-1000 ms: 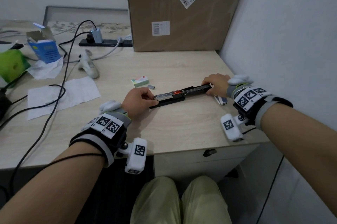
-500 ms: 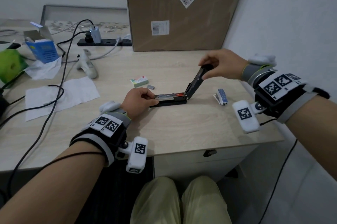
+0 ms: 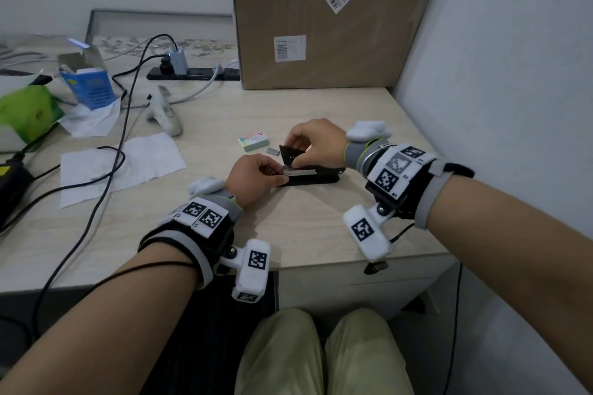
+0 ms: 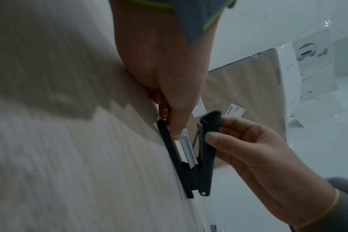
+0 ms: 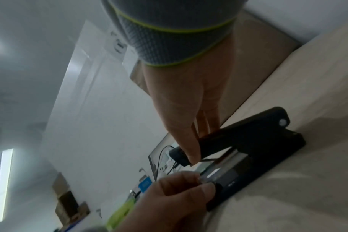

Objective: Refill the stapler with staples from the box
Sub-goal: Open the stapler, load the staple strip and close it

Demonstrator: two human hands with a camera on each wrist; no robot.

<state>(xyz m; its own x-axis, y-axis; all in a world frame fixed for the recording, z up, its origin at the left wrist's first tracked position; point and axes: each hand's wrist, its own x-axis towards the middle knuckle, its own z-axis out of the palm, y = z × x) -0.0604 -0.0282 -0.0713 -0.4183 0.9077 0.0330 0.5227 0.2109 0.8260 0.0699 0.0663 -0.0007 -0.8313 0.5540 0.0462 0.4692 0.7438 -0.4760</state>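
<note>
The black stapler point(image 3: 316, 178) lies on the desk, its base flat and its silver magazine point(image 4: 187, 148) exposed. My left hand point(image 3: 277, 169) pinches the magazine's front end between thumb and fingers. My right hand point(image 3: 296, 150) grips the tip of the black top cover point(image 4: 207, 150), which is tilted up at a shallow angle over the magazine and hinged at the right end. In the right wrist view the cover point(image 5: 238, 133) slopes down towards the left hand point(image 5: 179, 196). The small staple box point(image 3: 253, 140) sits just behind the stapler, with a loose grey staple strip point(image 3: 273, 151) beside it.
A large cardboard box point(image 3: 321, 15) stands at the back against the right wall. A power strip point(image 3: 192, 73), black cables point(image 3: 118, 150), a white controller point(image 3: 163, 118), paper sheets point(image 3: 122, 163) and a blue carton point(image 3: 90, 86) crowd the left. The desk's front edge point(image 3: 321, 263) is near my wrists.
My right hand has swung the top cover from lying flat out to the right, up and over, down towards the magazine. The left hand has kept its pinch on the front end.
</note>
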